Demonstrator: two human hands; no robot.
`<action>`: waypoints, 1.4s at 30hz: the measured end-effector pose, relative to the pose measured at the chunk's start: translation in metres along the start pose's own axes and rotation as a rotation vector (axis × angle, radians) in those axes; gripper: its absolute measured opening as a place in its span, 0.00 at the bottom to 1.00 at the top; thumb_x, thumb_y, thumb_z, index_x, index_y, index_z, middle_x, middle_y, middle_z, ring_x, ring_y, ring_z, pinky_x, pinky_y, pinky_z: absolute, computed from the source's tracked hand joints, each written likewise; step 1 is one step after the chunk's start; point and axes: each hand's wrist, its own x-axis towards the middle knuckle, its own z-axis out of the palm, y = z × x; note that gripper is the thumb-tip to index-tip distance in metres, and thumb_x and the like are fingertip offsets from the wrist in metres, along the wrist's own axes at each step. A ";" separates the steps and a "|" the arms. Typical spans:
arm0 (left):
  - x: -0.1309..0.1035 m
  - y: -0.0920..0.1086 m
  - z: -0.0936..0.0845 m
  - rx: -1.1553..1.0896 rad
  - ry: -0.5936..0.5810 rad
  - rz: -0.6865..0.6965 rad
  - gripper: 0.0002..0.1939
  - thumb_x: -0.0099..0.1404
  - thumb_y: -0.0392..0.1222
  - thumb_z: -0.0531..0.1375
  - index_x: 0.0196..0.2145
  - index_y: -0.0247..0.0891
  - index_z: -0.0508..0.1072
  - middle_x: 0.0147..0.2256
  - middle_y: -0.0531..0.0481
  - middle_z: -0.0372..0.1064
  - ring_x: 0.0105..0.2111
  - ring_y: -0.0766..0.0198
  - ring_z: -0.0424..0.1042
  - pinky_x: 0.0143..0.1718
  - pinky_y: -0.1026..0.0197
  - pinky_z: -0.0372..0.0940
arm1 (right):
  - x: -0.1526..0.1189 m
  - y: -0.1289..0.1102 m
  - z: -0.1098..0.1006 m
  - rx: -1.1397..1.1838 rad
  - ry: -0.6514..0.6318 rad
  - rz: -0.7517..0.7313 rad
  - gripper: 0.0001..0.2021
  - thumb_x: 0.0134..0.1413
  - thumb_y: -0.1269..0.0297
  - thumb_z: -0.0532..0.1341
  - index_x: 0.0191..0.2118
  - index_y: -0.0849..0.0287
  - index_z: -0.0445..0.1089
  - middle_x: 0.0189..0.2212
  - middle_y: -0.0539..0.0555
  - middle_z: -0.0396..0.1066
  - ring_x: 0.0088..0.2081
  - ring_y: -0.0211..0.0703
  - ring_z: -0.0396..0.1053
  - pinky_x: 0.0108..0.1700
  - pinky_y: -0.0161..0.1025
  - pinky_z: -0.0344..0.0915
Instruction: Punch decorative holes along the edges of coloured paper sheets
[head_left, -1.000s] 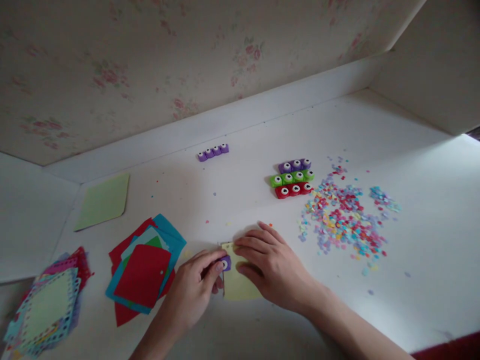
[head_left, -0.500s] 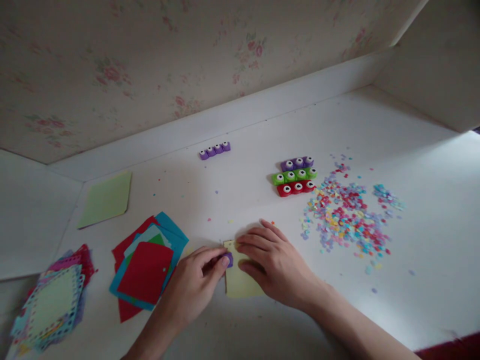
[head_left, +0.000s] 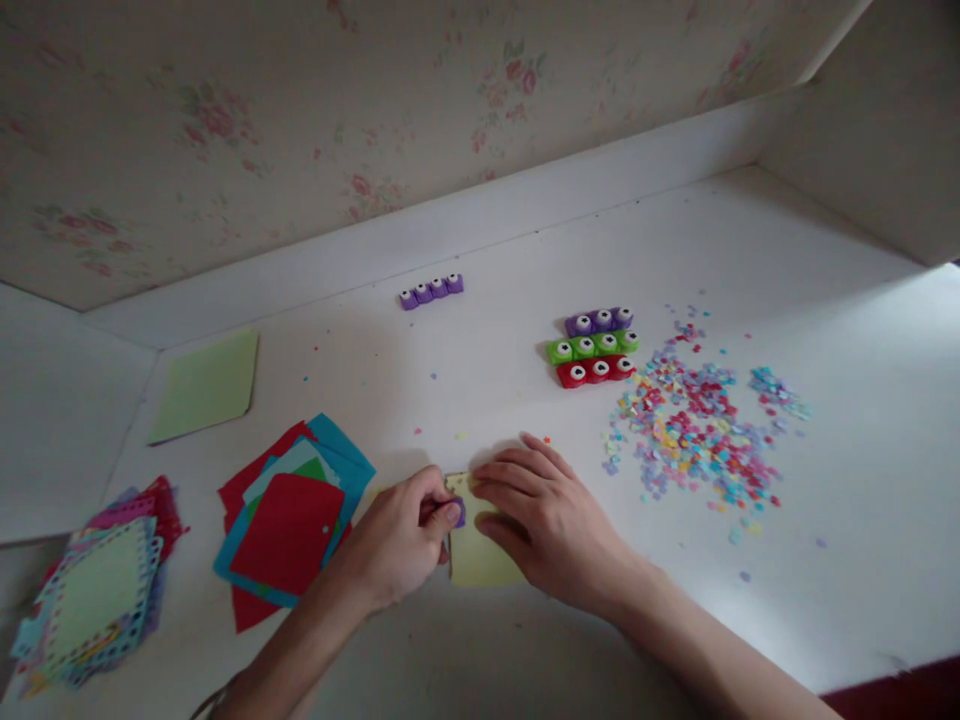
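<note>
My left hand (head_left: 412, 535) is closed around a small purple craft punch (head_left: 458, 513), its thumb pressing on top. The punch sits at the left edge of a pale yellow sheet of paper (head_left: 484, 560). Small punched holes show near the sheet's upper left corner. My right hand (head_left: 536, 515) lies over the right part of the sheet with fingers stretched out, holding it down against the white table (head_left: 480, 650). Part of the sheet is hidden under that hand.
Purple punches (head_left: 431, 291) stand in a row at the back; purple, green and red punches (head_left: 596, 347) stand right of them. Paper confetti (head_left: 697, 420) is scattered at the right. Coloured sheets (head_left: 289, 530), pale green paper (head_left: 206, 385) and punched sheets (head_left: 101, 590) lie left.
My left hand's fingers have curled tighter around the punch, with the thumb now bent over it. My right hand stays on the sheet. The camera view has shifted slightly.
</note>
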 end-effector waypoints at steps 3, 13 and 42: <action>0.002 -0.001 0.001 0.038 0.013 0.024 0.08 0.65 0.44 0.54 0.28 0.41 0.64 0.22 0.55 0.68 0.21 0.66 0.69 0.22 0.67 0.57 | -0.001 -0.001 -0.001 -0.017 0.002 -0.008 0.12 0.62 0.64 0.62 0.50 0.53 0.72 0.50 0.53 0.74 0.55 0.46 0.66 0.67 0.54 0.46; -0.003 -0.006 -0.001 -0.207 -0.032 0.030 0.11 0.63 0.50 0.57 0.32 0.39 0.68 0.25 0.55 0.68 0.24 0.63 0.72 0.25 0.63 0.67 | -0.003 -0.002 -0.001 -0.042 0.017 -0.051 0.11 0.61 0.63 0.63 0.49 0.54 0.72 0.49 0.53 0.75 0.55 0.47 0.66 0.66 0.54 0.47; -0.034 -0.017 0.018 0.255 0.422 0.475 0.10 0.70 0.38 0.56 0.46 0.42 0.75 0.45 0.47 0.75 0.44 0.58 0.75 0.48 0.57 0.70 | -0.003 0.000 0.003 -0.083 0.034 -0.067 0.12 0.61 0.61 0.63 0.50 0.53 0.73 0.49 0.53 0.75 0.54 0.48 0.67 0.65 0.55 0.49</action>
